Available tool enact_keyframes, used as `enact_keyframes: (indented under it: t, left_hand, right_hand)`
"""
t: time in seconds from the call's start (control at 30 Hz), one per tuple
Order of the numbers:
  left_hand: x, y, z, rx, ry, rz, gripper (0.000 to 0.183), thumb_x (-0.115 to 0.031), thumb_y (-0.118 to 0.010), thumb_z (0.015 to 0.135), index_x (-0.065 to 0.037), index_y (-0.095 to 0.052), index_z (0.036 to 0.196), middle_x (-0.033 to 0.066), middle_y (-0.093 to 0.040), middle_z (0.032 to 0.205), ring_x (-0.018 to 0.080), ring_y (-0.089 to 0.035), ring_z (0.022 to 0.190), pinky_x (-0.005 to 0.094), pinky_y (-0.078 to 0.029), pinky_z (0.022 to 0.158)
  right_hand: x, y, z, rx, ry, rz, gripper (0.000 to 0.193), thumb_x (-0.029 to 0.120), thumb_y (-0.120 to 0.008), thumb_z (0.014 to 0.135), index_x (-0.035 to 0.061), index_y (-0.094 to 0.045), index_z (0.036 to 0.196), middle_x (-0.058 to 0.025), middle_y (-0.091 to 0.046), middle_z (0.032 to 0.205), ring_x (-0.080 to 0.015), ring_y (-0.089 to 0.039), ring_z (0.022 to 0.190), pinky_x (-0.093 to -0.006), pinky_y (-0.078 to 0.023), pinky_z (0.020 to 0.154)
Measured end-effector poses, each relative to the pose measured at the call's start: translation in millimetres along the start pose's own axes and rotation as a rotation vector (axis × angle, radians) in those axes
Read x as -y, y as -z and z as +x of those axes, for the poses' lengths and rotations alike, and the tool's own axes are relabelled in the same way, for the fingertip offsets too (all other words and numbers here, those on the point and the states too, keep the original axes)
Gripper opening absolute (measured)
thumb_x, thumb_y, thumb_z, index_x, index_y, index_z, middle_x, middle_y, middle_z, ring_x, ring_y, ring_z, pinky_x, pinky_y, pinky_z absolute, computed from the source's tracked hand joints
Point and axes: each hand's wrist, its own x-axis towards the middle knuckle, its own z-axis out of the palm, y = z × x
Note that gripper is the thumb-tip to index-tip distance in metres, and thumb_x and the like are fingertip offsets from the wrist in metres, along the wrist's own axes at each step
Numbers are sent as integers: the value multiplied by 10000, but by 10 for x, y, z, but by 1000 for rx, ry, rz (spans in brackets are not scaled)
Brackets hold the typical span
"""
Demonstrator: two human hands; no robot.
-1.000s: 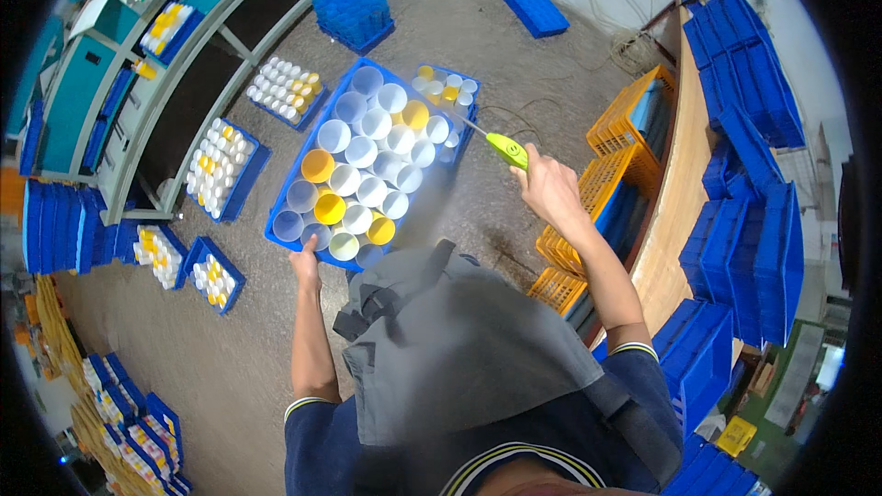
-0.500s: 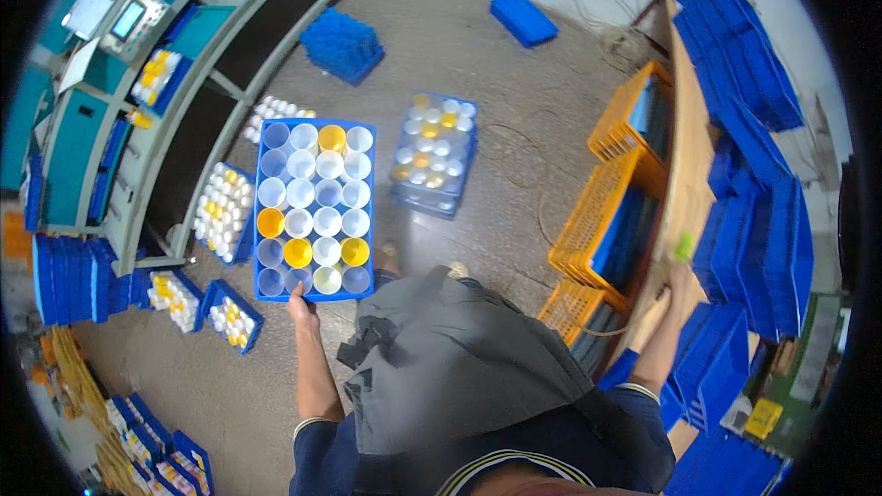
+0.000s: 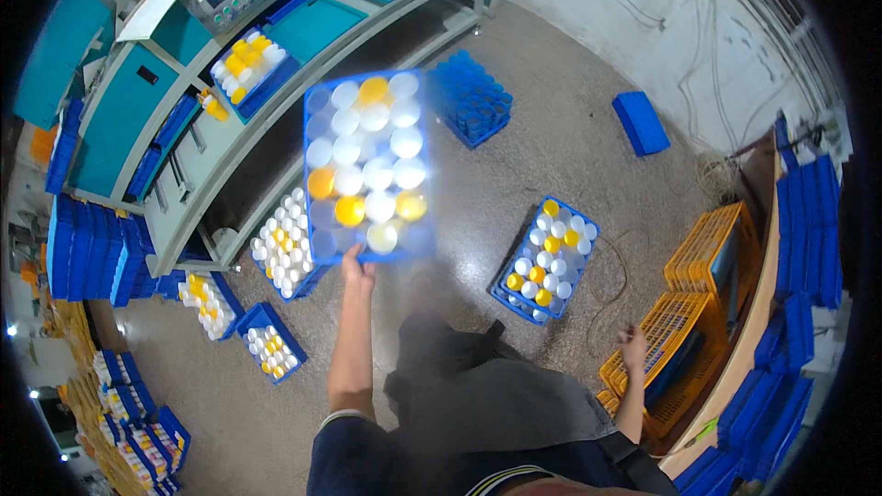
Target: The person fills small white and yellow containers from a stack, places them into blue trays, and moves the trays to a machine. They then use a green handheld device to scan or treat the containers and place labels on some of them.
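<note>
My left hand point(image 3: 358, 266) grips the near edge of a blue tray point(image 3: 426, 220), thumb on top. The tray is raised in front of me, its rows filled with round white, clear and yellow cups point(image 3: 378, 174); a bright haze blurs its right side. Empty, with loosely bent fingers apart, my right hand point(image 3: 632, 347) hangs at my right beside a yellow plastic crate point(image 3: 657, 335). A green object point(image 3: 704, 432) lies on the wooden bench point(image 3: 689, 452) beyond that forearm.
On the floor ahead stands a stack of cup-filled trays point(image 3: 503, 292). More filled trays point(image 3: 274, 342) sit at the left by the teal machine point(image 3: 106, 152). Farther off are a blue stack point(image 3: 470, 101) and a blue box point(image 3: 641, 124). Blue bins point(image 3: 767, 409) line the right bench.
My view has turned left toward the machine. The held tray is lifted higher and closer to the machine. My right hand has left the bench and the green object there.
</note>
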Motion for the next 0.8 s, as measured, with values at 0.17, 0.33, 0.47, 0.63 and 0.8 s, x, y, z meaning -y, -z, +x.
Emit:
enact_keyframes:
  t: [0.17, 0.33, 0.47, 0.63, 0.8]
  left_hand:
    - [-800, -1301, 875, 48, -16, -6, 314, -73, -557, 903, -10, -552, 1210, 113, -661, 1120, 278, -671, 1017, 437, -593, 855]
    - [-1282, -2299, 1732, 115, 37, -104, 373, -79, -499, 922, -7, -483, 1287, 164, -592, 1219, 338, -613, 1108, 558, -539, 913]
    - [-1432, -3132, 2419, 53, -17, -177, 429, -144, -564, 915, 33, -464, 1293, 197, -583, 1201, 369, -600, 1112, 544, -531, 894]
    - [-1554, -4164, 3001, -134, -42, -393, 553, -279, -718, 877, 18, -498, 1288, 190, -586, 1228, 319, -626, 1061, 443, -573, 768]
    - [-1763, -5154, 3377, -174, -230, -358, 629, -330, -786, 849, -3, -482, 1292, 153, -566, 1273, 313, -625, 1043, 428, -583, 776]
  right_hand:
    - [1751, -107, 515, 233, -7, 160, 309, 103, -681, 891, -12, -627, 1173, -203, -714, 979, -281, -709, 883, -362, -550, 785]
    - [2083, -185, 713, 269, -72, 289, 310, 102, -687, 862, 7, -644, 1154, -151, -730, 969, -283, -716, 898, -380, -554, 792]
    - [1780, -437, 973, 430, -114, -108, 371, 214, -713, 843, 13, -636, 1145, -134, -734, 960, -256, -705, 852, -378, -553, 769]
    - [1719, -864, 2024, 826, -101, -149, 361, 229, -647, 891, 12, -605, 1177, -120, -724, 935, -236, -691, 849, -366, -545, 770]
    - [2097, -1098, 3708, 873, -73, -35, 319, 235, -590, 927, 7, -615, 1149, -104, -707, 900, -228, -672, 822, -354, -538, 762]
